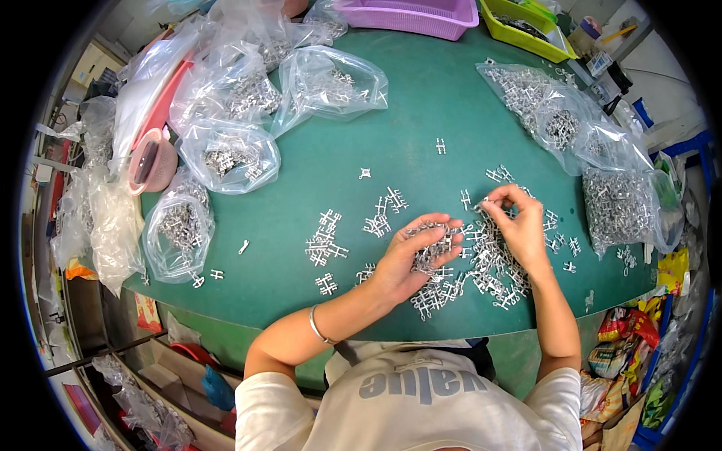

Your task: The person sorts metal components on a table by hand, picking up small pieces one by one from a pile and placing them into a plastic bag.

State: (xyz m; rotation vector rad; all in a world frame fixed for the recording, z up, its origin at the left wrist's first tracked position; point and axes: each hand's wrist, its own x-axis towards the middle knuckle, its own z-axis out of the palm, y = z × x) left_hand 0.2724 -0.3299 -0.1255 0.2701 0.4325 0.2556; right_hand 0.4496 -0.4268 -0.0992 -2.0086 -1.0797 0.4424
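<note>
My left hand (pixel 410 259) lies palm up on the green table (pixel 406 128), cupping a bunch of small silver metal parts (pixel 431 246). My right hand (pixel 520 224) hovers just right of it, thumb and forefinger pinched on one small metal part (pixel 485 201). Under and around both hands spreads a loose heap of the same parts (pixel 481 270). More of them lie scattered to the left in small clusters (pixel 325 242).
Several clear plastic bags of metal parts (pixel 229 154) crowd the table's left and far side; more bags (pixel 620 207) lie at the right. A purple basket (pixel 410 15) and a yellow-green tray (pixel 526 30) stand at the far edge. A pink container (pixel 153 160) sits left.
</note>
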